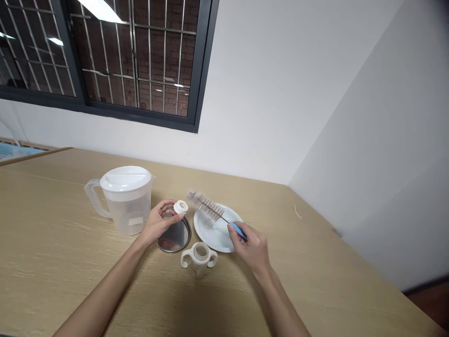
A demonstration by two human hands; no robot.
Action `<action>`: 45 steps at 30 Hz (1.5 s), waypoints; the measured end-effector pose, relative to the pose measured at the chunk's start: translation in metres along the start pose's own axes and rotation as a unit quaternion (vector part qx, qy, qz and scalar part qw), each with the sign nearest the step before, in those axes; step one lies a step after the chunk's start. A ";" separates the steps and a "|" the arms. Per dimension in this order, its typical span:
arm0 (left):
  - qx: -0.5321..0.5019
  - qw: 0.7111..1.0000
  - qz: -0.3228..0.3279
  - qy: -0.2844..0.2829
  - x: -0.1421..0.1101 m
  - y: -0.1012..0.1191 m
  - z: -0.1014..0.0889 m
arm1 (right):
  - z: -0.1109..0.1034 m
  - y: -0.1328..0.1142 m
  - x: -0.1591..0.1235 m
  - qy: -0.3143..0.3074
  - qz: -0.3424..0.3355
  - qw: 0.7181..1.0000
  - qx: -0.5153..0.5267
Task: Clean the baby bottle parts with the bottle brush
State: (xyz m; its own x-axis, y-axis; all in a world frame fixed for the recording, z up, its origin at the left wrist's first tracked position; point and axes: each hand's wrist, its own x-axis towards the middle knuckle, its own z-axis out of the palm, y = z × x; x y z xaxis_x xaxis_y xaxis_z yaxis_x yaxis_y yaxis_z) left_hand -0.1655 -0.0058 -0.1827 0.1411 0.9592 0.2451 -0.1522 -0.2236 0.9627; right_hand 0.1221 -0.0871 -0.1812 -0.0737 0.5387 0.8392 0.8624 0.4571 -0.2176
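Note:
Between the fingers of my left hand is a small white ring-shaped bottle collar, held above a round metal tray. My right hand grips the blue handle of a bottle brush. Its pale bristles point up and left, over a white plate. A clear baby bottle with two cream side handles stands open-topped on the table, between my forearms and touched by neither hand.
A clear plastic pitcher with a white lid stands left of my left hand. A thin pale strand lies on the wooden table at right. White walls and a barred window rise behind the table.

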 end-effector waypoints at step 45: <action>-0.226 0.957 -0.172 -0.055 -0.001 0.006 0.003 | 0.003 -0.007 -0.001 -0.017 -0.003 1.000 -0.007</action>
State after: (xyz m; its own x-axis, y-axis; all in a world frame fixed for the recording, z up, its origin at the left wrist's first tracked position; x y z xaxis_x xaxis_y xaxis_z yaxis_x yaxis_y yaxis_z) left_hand -0.1637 -0.0085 -0.1765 0.3577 0.9328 -0.0435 -0.4823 0.2245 0.8468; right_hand 0.1153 -0.0886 -0.1817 -0.0958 0.5597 0.8231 0.8689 0.4505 -0.2052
